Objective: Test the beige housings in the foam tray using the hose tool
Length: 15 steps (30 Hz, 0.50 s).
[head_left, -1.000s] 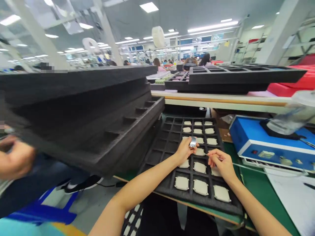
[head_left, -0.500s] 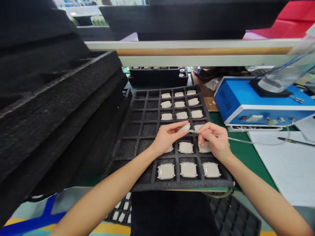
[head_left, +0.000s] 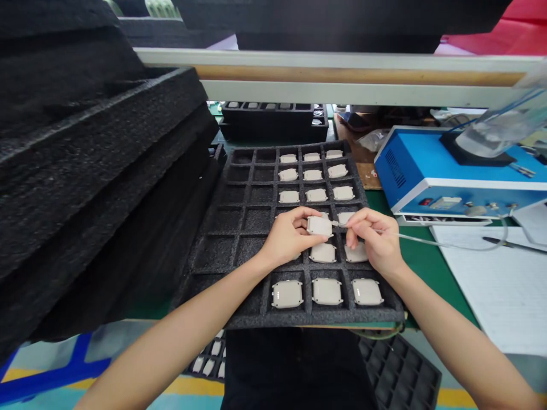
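Note:
Between thumb and fingers, my left hand (head_left: 288, 236) grips a beige watch case (head_left: 319, 226) by its edges, its flat face turned up toward me. My right hand (head_left: 376, 236) pinches a thin tool tip (head_left: 339, 224) joined to a clear tube (head_left: 436, 243). The tip points at the case's right side; whether it touches cannot be made out. Both hands are above a black foam tray (head_left: 256, 322). Similar watch cases (head_left: 327, 291) lie one to a pocket in its right columns, while the left pockets hold nothing.
A blue control box (head_left: 431, 165) with a clear cup (head_left: 487, 134) on it stands at the right. Paper (head_left: 487, 296) and a pen (head_left: 513, 245) lie before it. Stacked black foam trays (head_left: 106, 188) rise at the left. A white rail (head_left: 342, 93) crosses the back.
My left hand has turned the watch case from edge-on to flat face up. The tool tip stays at its right side. The view has shifted slightly downward.

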Motion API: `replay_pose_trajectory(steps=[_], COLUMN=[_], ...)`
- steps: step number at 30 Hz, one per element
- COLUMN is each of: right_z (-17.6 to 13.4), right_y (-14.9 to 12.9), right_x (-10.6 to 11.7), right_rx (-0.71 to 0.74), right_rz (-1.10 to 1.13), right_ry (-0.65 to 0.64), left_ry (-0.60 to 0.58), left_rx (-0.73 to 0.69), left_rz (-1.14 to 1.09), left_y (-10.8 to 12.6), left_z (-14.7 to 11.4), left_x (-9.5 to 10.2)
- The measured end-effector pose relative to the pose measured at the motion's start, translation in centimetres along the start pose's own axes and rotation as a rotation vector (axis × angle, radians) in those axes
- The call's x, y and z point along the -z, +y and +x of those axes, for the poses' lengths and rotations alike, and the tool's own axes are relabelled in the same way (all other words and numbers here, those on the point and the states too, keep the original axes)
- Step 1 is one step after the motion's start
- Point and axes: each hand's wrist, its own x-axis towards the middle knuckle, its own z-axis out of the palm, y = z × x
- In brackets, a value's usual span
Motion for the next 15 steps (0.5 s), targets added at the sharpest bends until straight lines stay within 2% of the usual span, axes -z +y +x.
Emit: replay_pose_trajectory(steps=[3, 8, 11, 15], right_z=[0.02, 0.06, 0.03, -0.01], right_y=[0.01, 0.07, 0.07, 0.02], right_x=[0.02, 0.08, 0.06, 0.0], right_rx=[-0.013, -0.01, -0.011, 0.001], right_rz=[-0.014, -0.02, -0.028, -0.026], right_ry=[0.027, 0.05, 0.032, 0.022], left_ry=[0.05, 0.12, 0.098, 0.036], left_rx=[0.035, 0.109, 0.153, 0.195], left_rz=[-0.106, -0.413, -0.503, -0.47], left_y=[0.08, 0.3, 0.54, 0.61], left_z=[0.07, 0.26, 0.31, 0.28], left_x=[0.04, 0.19, 0.32, 0.49])
